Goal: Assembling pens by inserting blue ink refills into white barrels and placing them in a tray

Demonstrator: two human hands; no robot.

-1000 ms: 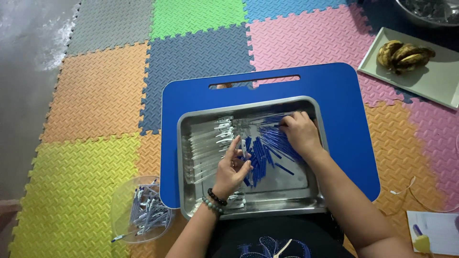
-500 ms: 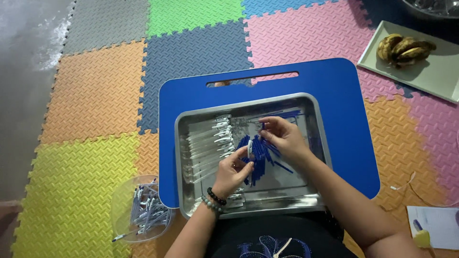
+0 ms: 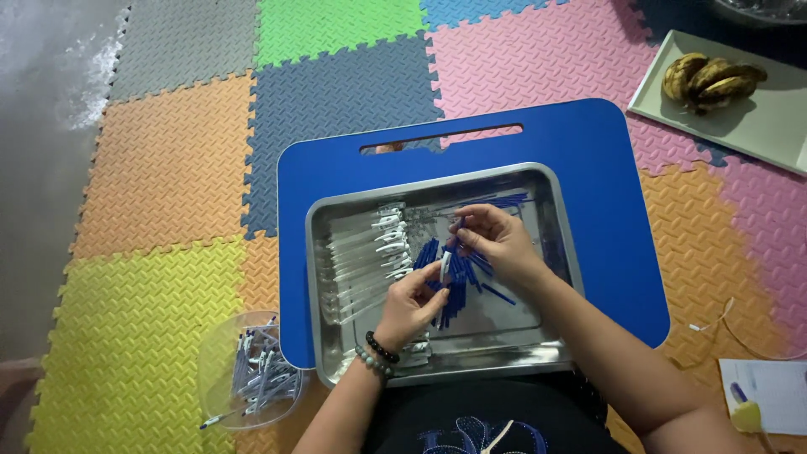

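A metal tray (image 3: 551,336) sits on a blue lap table (image 3: 605,168). Inside it lie a row of clear pen barrels (image 3: 361,261) on the left and a heap of blue refills (image 3: 458,282) in the middle. My left hand (image 3: 412,304) pinches the lower end of a clear pen barrel (image 3: 445,267) held upright over the heap. My right hand (image 3: 496,240) holds a thin blue refill (image 3: 460,229) at the barrel's top end. Both hands meet above the tray's centre.
A clear plastic bowl (image 3: 214,370) with several assembled pens stands on the foam mat at the lower left. A pale tray with bananas (image 3: 710,80) lies at the upper right. Paper and a thin cable (image 3: 740,336) lie at the lower right.
My right hand left the blue heap and came toward my left hand with a refill. My left hand lifted a clear barrel up to meet it.
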